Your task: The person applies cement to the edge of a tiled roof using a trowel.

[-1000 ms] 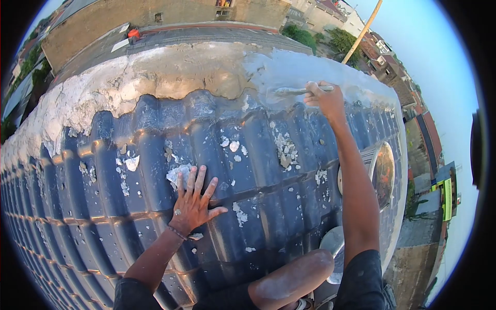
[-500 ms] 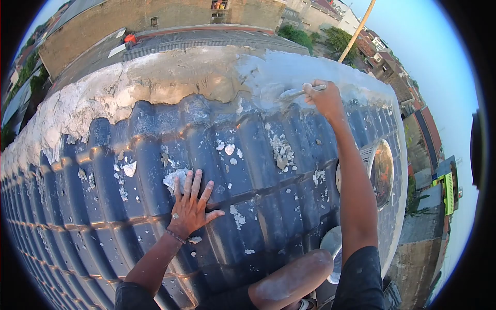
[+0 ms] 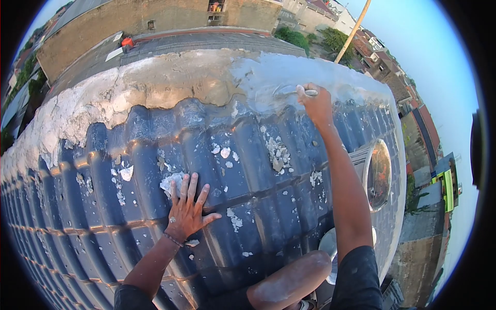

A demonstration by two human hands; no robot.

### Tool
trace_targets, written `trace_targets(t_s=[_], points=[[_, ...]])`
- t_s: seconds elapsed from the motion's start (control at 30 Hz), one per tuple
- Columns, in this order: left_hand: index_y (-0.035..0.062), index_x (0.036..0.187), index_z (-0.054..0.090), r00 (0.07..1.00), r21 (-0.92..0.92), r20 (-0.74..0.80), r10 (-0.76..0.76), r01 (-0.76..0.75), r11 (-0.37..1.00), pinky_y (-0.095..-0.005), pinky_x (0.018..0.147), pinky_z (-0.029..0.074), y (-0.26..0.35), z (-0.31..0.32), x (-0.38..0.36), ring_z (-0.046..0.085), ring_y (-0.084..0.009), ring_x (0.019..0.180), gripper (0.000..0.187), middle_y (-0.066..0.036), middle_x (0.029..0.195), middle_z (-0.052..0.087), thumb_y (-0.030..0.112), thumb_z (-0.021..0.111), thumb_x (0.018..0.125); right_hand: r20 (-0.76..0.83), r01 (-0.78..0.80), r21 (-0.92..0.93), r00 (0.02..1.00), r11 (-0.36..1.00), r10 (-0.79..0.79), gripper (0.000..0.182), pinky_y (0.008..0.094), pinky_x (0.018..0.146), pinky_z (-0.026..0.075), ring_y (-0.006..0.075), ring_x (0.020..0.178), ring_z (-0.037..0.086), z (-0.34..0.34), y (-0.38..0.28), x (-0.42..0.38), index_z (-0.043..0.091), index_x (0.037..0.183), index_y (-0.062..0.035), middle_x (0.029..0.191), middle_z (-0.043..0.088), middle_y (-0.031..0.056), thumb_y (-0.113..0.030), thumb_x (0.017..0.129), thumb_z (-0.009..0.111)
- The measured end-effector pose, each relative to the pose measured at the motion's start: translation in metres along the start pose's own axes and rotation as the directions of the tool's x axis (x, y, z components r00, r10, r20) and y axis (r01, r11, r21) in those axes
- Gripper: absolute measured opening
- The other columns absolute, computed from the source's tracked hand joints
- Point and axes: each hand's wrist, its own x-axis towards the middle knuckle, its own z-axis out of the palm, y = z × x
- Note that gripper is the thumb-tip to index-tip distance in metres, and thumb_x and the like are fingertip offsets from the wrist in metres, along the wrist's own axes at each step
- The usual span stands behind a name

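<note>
My right hand point(image 3: 316, 106) is closed around a small tool with a pale, thin head, which looks like a trowel point(image 3: 285, 91). Its head touches the wet grey coating point(image 3: 266, 75) on the mortar ridge point(image 3: 175, 77). My fingers partly hide the handle. Fingers spread, my left hand point(image 3: 187, 214) lies flat on the dark roof tiles point(image 3: 258, 206). A pale mortar chunk point(image 3: 173, 182) lies just beyond its fingertips.
A white bucket point(image 3: 361, 155) stands right of my right forearm, and a pale round container point(image 3: 329, 243) is partly hidden below it. My bent knee point(image 3: 294, 279) rests near the bottom. Mortar crumbs point(image 3: 278, 154) litter the tiles. Beyond the ridge are a lower roof and buildings.
My right hand and the tool have shifted slightly left and down along the coated ridge. The view has moved a little; my left hand stays on the tiles.
</note>
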Motion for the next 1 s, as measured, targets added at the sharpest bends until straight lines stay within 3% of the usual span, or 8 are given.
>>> trace_targets(t_s=[0.13, 0.23, 0.3, 0.43, 0.5, 0.7, 0.9, 1.0], points=[[0.0079, 0.146, 0.044, 1.0, -0.003, -0.001, 0.005, -0.005, 1.0, -0.0683, 0.119, 0.008, -0.001, 0.0, 0.0, 0.017, -0.0472, 0.149, 0.095, -0.028, 0.159, 0.024, 0.077, 0.056, 0.082, -0.213, 0.03, 0.183, 0.977, 0.983, 0.01, 0.025, 0.0285, 0.061, 0.049, 0.0116, 0.061, 0.062, 0.004, -0.01, 0.004, 0.073, 0.088, -0.0027, 0.069, 0.069, 0.0086, -0.027, 0.094, 0.068], [0.0081, 0.146, 0.044, 1.0, -0.01, 0.011, 0.004, -0.004, 1.0, -0.0682, 0.119, 0.009, -0.001, 0.0, 0.0, 0.017, -0.0468, 0.15, 0.096, -0.028, 0.159, 0.024, 0.077, 0.056, 0.081, -0.039, -0.041, 0.31, 0.998, 0.95, 0.056, 0.025, 0.0292, 0.062, 0.05, 0.0137, 0.06, 0.064, -0.012, -0.04, 0.007, 0.072, 0.085, -0.0023, 0.069, 0.07, 0.0102, -0.027, 0.091, 0.069], [0.0081, 0.146, 0.043, 1.0, -0.012, 0.014, 0.001, -0.001, 1.0, -0.0682, 0.119, 0.009, -0.001, 0.0, 0.0, 0.017, -0.0465, 0.15, 0.096, -0.028, 0.159, 0.024, 0.077, 0.056, 0.081, 0.197, -0.101, -0.004, 0.975, 0.995, 0.1, 0.024, 0.0295, 0.061, 0.051, 0.014, 0.059, 0.066, -0.008, -0.058, 0.004, 0.072, 0.085, -0.0019, 0.067, 0.07, 0.0098, -0.025, 0.091, 0.069], [0.0087, 0.147, 0.042, 1.0, -0.018, 0.024, -0.005, 0.005, 1.0, -0.0682, 0.119, 0.009, -0.001, 0.0, 0.001, 0.017, -0.0462, 0.15, 0.096, -0.027, 0.159, 0.024, 0.077, 0.057, 0.081, 0.221, -0.069, 0.008, 0.973, 0.998, 0.065, 0.025, 0.0294, 0.06, 0.051, 0.0126, 0.061, 0.067, 0.036, -0.068, -0.004, 0.073, 0.087, -0.0014, 0.066, 0.07, 0.0085, -0.025, 0.092, 0.068], [0.0089, 0.147, 0.042, 1.0, -0.007, 0.005, 0.0, 0.0, 1.0, -0.0682, 0.119, 0.009, -0.001, 0.0, 0.0, 0.017, -0.046, 0.15, 0.096, -0.027, 0.159, 0.024, 0.077, 0.057, 0.081, 0.048, -0.061, 0.422, 0.998, 0.905, 0.045, 0.025, 0.0297, 0.06, 0.051, 0.0125, 0.062, 0.068, 0.049, -0.082, -0.005, 0.074, 0.089, -0.0005, 0.068, 0.071, 0.009, -0.025, 0.092, 0.068], [0.0093, 0.148, 0.042, 1.0, -0.011, 0.003, -0.002, 0.002, 1.0, -0.0679, 0.119, 0.011, -0.002, -0.001, 0.001, 0.018, -0.0449, 0.15, 0.096, -0.026, 0.16, 0.024, 0.078, 0.056, 0.081, -0.098, -0.01, 0.459, 0.993, 0.888, 0.061, 0.024, 0.03, 0.061, 0.052, 0.013, 0.062, 0.068, 0.021, -0.108, 0.007, 0.074, 0.088, -0.0015, 0.066, 0.07, 0.0094, -0.025, 0.09, 0.069], [0.0095, 0.148, 0.042, 1.0, -0.007, 0.024, -0.007, 0.008, 1.0, -0.0675, 0.119, 0.011, -0.001, 0.0, 0.0, 0.018, -0.0441, 0.15, 0.097, -0.026, 0.159, 0.024, 0.078, 0.056, 0.081, 0.11, -0.105, -0.055, 0.988, 0.993, 0.11, 0.024, 0.0336, 0.062, 0.053, 0.0154, 0.062, 0.07, 0.021, -0.091, -0.005, 0.073, 0.081, -0.0043, 0.061, 0.067, 0.0104, -0.028, 0.084, 0.073], [0.0098, 0.148, 0.042, 1.0, -0.003, 0.025, -0.005, 0.005, 1.0, -0.0674, 0.119, 0.011, -0.001, -0.001, 0.001, 0.018, -0.0441, 0.15, 0.097, -0.026, 0.16, 0.024, 0.078, 0.056, 0.081, 0.036, -0.121, 0.18, 0.993, 0.976, 0.117, 0.023, 0.032, 0.062, 0.055, 0.0155, 0.063, 0.071, 0.043, -0.087, -0.004, 0.073, 0.084, -0.0019, 0.066, 0.07, 0.0107, -0.024, 0.087, 0.072]])
